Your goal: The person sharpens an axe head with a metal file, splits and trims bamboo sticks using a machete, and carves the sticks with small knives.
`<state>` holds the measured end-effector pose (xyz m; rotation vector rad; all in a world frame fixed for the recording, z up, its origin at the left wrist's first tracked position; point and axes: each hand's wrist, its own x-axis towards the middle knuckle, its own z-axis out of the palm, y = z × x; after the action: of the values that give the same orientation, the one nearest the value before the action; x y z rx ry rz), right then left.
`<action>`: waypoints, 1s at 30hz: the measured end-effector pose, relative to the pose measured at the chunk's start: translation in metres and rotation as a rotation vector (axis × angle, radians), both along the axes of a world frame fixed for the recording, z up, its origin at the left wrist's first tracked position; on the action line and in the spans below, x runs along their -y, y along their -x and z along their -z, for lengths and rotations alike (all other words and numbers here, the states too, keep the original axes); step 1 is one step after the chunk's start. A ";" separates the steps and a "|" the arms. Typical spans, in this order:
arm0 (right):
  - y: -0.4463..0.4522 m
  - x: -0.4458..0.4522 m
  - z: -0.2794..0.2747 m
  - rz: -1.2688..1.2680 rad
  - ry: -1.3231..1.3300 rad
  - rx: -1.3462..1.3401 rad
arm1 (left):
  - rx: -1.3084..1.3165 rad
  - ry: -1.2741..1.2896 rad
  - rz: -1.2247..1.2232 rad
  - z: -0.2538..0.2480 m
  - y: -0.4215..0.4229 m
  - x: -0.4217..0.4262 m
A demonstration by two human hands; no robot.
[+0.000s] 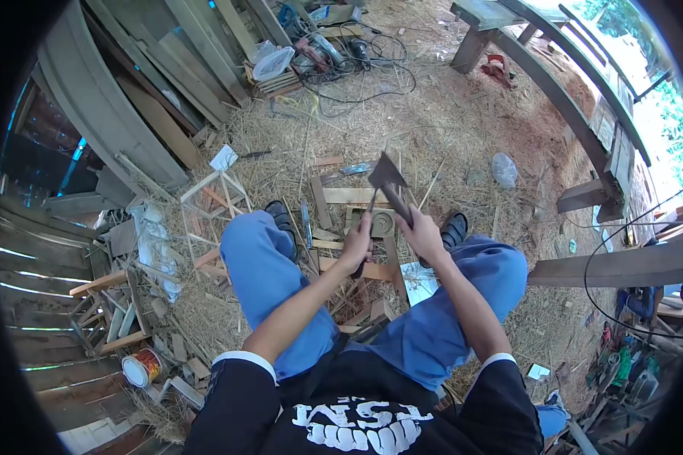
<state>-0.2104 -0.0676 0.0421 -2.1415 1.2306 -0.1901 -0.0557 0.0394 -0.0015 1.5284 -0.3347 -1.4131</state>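
Note:
My left hand (pixel 357 244) is closed around a slim chisel (pixel 372 202), its narrow metal shaft pointing up and its dark handle end showing below my fist. Close beside it, my right hand (pixel 423 233) grips the handle of a hatchet (pixel 387 173) with a broad, dark, flat head. The hatchet head is raised near the chisel's tip; whether they touch I cannot tell. Beneath my hands lies a wooden block (pixel 383 222) with a rounded carved shape, partly covered by the hands. Wooden pieces (pixel 350 195) and metal tools (pixel 306 222) lie around it.
Straw and shavings cover the ground. A small wooden frame (pixel 197 189) stands left of my knee. Power tools with tangled cables (pixel 326 57) lie ahead, boards (pixel 193 53) lean at the upper left, and a long beam (pixel 607 265) is at right. A paint can (pixel 141 368) sits lower left.

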 end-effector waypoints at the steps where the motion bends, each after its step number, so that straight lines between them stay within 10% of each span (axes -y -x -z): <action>1: 0.003 0.006 0.012 -0.022 -0.034 -0.047 | -0.117 -0.050 -0.031 0.009 -0.002 -0.002; 13: 0.004 -0.003 0.021 0.107 -0.111 -0.062 | 0.711 0.014 0.278 0.071 -0.027 -0.012; 22: 0.001 -0.003 0.043 0.144 -0.003 0.297 | 0.768 -0.137 0.295 0.065 -0.024 -0.012; 30: 0.010 -0.008 0.107 0.128 -0.210 -0.162 | 0.798 -0.099 0.216 0.131 -0.040 -0.023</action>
<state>-0.2206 -0.0600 -0.0649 -1.9290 1.4157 0.0575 -0.0159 0.0623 -0.1321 2.1467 -0.9408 -0.9185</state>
